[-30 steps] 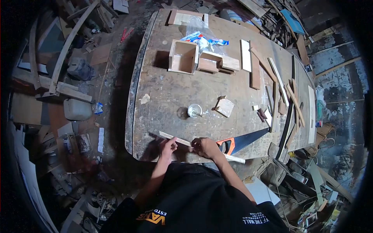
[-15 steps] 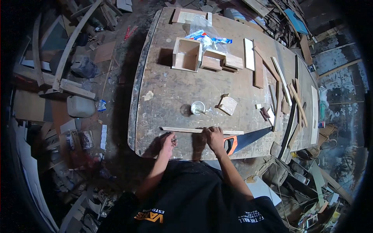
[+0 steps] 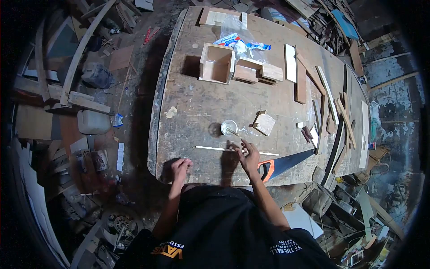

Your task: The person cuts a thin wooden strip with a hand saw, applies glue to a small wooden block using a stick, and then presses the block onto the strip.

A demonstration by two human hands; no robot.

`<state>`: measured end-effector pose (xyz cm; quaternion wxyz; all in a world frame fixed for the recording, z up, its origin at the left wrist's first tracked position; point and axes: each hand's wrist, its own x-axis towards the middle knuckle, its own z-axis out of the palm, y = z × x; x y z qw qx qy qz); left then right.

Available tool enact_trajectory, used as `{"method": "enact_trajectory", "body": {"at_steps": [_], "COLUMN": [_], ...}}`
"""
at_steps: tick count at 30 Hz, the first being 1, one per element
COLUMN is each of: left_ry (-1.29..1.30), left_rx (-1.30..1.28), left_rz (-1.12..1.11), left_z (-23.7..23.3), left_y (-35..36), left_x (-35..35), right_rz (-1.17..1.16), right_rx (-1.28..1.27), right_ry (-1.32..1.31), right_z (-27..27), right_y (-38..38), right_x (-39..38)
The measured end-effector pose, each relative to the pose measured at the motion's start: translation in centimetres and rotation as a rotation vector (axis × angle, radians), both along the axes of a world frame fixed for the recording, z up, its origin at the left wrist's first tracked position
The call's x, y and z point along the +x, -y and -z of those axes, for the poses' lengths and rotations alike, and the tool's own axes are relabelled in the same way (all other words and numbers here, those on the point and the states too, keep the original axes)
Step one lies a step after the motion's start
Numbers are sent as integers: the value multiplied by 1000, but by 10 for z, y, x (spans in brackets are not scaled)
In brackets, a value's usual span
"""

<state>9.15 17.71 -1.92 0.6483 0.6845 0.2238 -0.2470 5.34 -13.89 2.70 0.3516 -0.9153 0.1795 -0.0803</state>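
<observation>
A thin pale wooden strip (image 3: pixel 208 147) lies across the near part of the workbench. My right hand (image 3: pixel 249 160) hovers at its middle, fingers apart and nothing held, with the fingertips pointing towards a small white cup (image 3: pixel 227 127) that has a stick (image 3: pixel 233 132) leaning in it. Close to the bench's front left edge, my left hand (image 3: pixel 180 169) is closed, fingers curled together; whatever is in it, if anything, is too small to make out. A handsaw (image 3: pixel 289 164) with an orange and black handle rests just right of my right hand.
The worn workbench (image 3: pixel 188 98) carries an open wooden box (image 3: pixel 217 67), a stepped wooden piece (image 3: pixel 246 71), a small wooden block (image 3: pixel 264 123) and a plastic bag (image 3: pixel 237 38). Long boards (image 3: pixel 300 80) lie at the right. Scrap wood and a jerrycan (image 3: pixel 94 122) crowd the floor.
My right hand has come off the strip and its fingers have spread. My left hand has moved left and nearer my body. The strip now shows a narrower face.
</observation>
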Motion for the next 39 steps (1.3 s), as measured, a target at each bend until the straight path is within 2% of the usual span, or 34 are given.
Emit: {"method": "enact_trajectory", "body": {"at_steps": [2, 6, 9, 11, 12, 20, 24, 26, 27, 29, 30, 31, 32, 35, 36, 39], "left_ry": [6, 365, 436, 534, 518, 477, 544, 557, 602, 692, 694, 711, 725, 718, 709, 575], "left_rx": [27, 232, -12, 65, 124, 216, 310, 348, 445, 641, 661, 647, 632, 541, 476, 385], "left_rz": [24, 260, 244, 350, 423, 544, 631, 693, 793, 993, 1062, 1086, 1111, 1103, 1074, 1049], "left_z": [0, 0, -10, -20, -23, -28, -32, -36, -35, -31, -28, -21, -11, -12, -2, -4], "left_y": [2, 18, 54, 75, 83, 114, 118, 118, 117, 108, 103, 97, 90, 76, 67, 47], "left_x": [9, 28, 36, 45, 52, 91, 98, 98, 96, 88, 83, 78, 72, 60, 57, 47], "right_rz": [31, -15, 8, 32, 36, 65, 115, 177, 208, 201, 143, 85, 79, 100, 131, 200], "right_rx": [35, 132, 82, 48, 49, 62, 93, 55, 34, -47, -162, -279, -198, -349, -349, -167], "right_ry": [127, 157, 125, 132, 120, 37, 16, -28, -49, -265, -295, -323, -282, -231, -285, -404], "right_z": [-3, -15, -8, -12, -11, -15, -27, -20, -14, 8, 20, 29, 30, 21, 0, 6], "right_y": [-4, -8, -7, -9, -9, -6, -5, 6, 15, 40, 52, 62, 66, 66, 55, 37], "right_x": [16, 45, 57, 62, 63, 65, 61, 45, 34, 5, -11, -28, -42, -82, -89, -133]}}
